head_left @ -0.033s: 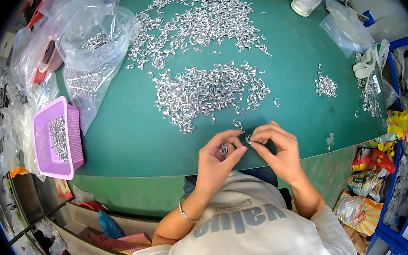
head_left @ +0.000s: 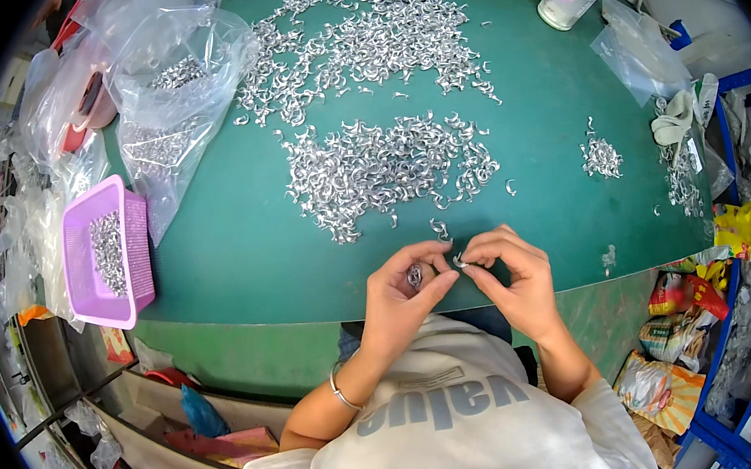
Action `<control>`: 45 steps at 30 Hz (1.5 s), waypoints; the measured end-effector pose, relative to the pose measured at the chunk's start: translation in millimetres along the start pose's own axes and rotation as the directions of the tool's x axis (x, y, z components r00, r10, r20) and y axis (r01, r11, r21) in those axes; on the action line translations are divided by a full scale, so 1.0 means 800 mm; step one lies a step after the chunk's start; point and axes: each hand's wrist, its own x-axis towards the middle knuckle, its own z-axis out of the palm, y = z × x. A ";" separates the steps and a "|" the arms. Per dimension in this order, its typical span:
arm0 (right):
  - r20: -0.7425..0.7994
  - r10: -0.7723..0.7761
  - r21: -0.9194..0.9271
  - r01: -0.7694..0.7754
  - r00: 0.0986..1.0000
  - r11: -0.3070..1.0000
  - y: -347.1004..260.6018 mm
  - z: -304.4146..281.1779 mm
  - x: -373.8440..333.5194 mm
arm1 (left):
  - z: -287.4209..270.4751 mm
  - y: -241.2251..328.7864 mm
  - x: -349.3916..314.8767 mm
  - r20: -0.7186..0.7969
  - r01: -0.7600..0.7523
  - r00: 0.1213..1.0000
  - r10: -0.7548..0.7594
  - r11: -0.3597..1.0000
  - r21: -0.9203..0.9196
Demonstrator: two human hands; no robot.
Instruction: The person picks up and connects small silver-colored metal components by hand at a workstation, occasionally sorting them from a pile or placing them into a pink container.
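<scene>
At lower center of the frame, left hand (head_left: 399, 291) curled around small silvery pieces (head_left: 415, 276), right hand (head_left: 523, 279) pinching one curved metal piece (head_left: 460, 262), heap of silvery crescents (head_left: 369, 172) near frame center.

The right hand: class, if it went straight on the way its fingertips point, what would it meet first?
Pointing leftward and pinching a small silvery piece, the right hand would probably meet the left hand first, just across a narrow gap. Depth there is unclear, so it might pass above or below.
</scene>
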 end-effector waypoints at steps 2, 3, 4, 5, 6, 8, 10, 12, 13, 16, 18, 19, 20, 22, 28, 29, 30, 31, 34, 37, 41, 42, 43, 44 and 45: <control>0.014 0.038 0.053 -0.039 0.999 0.998 -0.004 0.003 -0.005 | -0.003 0.001 -0.003 0.013 -0.055 0.998 0.054 0.995 0.079; 0.020 0.067 0.123 -0.069 0.998 0.990 -0.004 0.006 -0.007 | -0.005 0.003 -0.005 0.021 -0.082 0.997 0.080 0.990 0.118; 0.028 0.096 0.192 -0.100 0.995 0.976 -0.003 0.008 -0.009 | -0.005 0.006 -0.007 0.016 -0.074 0.997 0.072 0.990 0.117; 0.038 0.125 0.260 -0.130 0.991 0.957 -0.002 0.010 -0.010 | -0.005 0.011 -0.008 0.011 -0.065 0.998 0.064 0.991 0.117; 0.055 0.154 0.317 -0.163 0.987 0.934 -0.003 0.012 -0.011 | -0.005 0.015 -0.010 0.005 -0.056 0.998 0.056 0.992 0.116; 0.093 0.208 0.424 -0.228 0.974 0.876 -0.008 0.013 -0.012 | -0.006 0.017 -0.013 0.018 -0.063 0.998 0.062 0.993 0.095; 0.120 0.232 0.526 -0.260 0.965 0.810 -0.011 0.015 -0.013 | -0.007 0.019 -0.016 0.033 -0.077 0.997 0.074 0.991 0.110; 0.144 0.234 0.551 -0.274 0.962 0.788 -0.011 0.017 -0.015 | -0.008 0.020 -0.018 0.051 -0.097 0.995 0.089 0.982 0.162; 0.154 0.225 0.528 -0.272 0.962 0.804 -0.011 0.017 -0.016 | -0.010 0.021 -0.019 0.058 -0.087 0.995 0.077 0.979 0.187; 0.199 0.245 0.512 -0.314 0.949 0.800 -0.013 0.019 -0.016 | -0.016 0.022 -0.019 0.063 0.012 0.998 -0.023 0.985 0.172; 0.246 0.259 0.548 -0.354 0.934 0.758 -0.012 0.020 -0.017 | -0.019 0.022 -0.016 0.064 0.172 0.982 -0.175 0.984 0.047; 0.277 0.257 0.579 -0.375 0.926 0.724 -0.009 0.020 -0.017 | -0.024 0.022 -0.015 0.129 0.312 0.946 -0.298 0.945 -0.100; 0.310 0.253 0.609 -0.395 0.917 0.688 -0.007 0.021 -0.018 | -0.030 0.021 -0.014 0.208 0.445 0.891 -0.403 0.864 -0.234; 0.374 0.336 0.543 -0.498 0.864 0.676 -0.004 0.016 -0.015 | -0.036 0.017 -0.014 0.298 0.594 0.805 -0.514 0.711 -0.378; -0.029 0.044 -0.289 -0.051 0.999 0.956 0.020 0.033 0.015 | -0.039 0.006 -0.020 0.228 0.480 0.877 -0.423 0.746 -0.463; -0.057 -0.128 -0.426 0.092 0.990 0.900 0.020 0.043 0.018 | -0.038 0.007 -0.021 0.172 0.441 0.897 -0.408 0.784 -0.437; -0.042 -0.119 -0.526 0.079 0.992 0.847 0.016 0.051 0.020 | -0.038 0.007 -0.021 0.117 0.402 0.913 -0.390 0.820 -0.407; -0.019 -0.128 -0.525 0.099 0.992 0.845 0.020 0.054 0.018 | -0.041 0.006 -0.023 0.114 0.391 0.918 -0.379 0.826 -0.406; 0.017 -0.160 -0.504 0.147 0.987 0.851 0.032 0.060 0.012 | -0.050 0.004 -0.026 0.085 0.353 0.933 -0.349 0.846 -0.401; -0.062 -0.109 -0.370 0.078 0.992 0.926 0.033 0.058 0.011 | -0.053 0.001 -0.026 0.018 0.304 0.947 -0.320 0.881 -0.362; -0.042 0.010 -0.077 -0.014 0.999 0.997 0.013 0.052 0.011 | -0.053 0.003 -0.018 -0.036 0.296 0.949 -0.313 0.925 -0.239; -0.038 -0.076 -0.120 0.071 0.996 0.990 0.008 0.052 0.011 | -0.052 0.005 -0.015 -0.049 0.307 0.945 -0.324 0.928 -0.209; -0.031 -0.161 -0.162 0.154 0.986 0.975 0.004 0.052 0.010 | -0.051 0.006 -0.013 -0.034 0.275 0.958 -0.286 0.942 -0.190; -0.018 -0.245 -0.200 0.237 0.969 0.951 0.000 0.052 0.009 | -0.050 0.006 -0.012 -0.021 0.242 0.968 -0.249 0.955 -0.172; -0.018 -0.269 -0.211 0.259 0.963 0.942 -0.004 0.052 0.007 | -0.050 0.007 -0.011 -0.008 0.208 0.977 -0.212 0.966 -0.154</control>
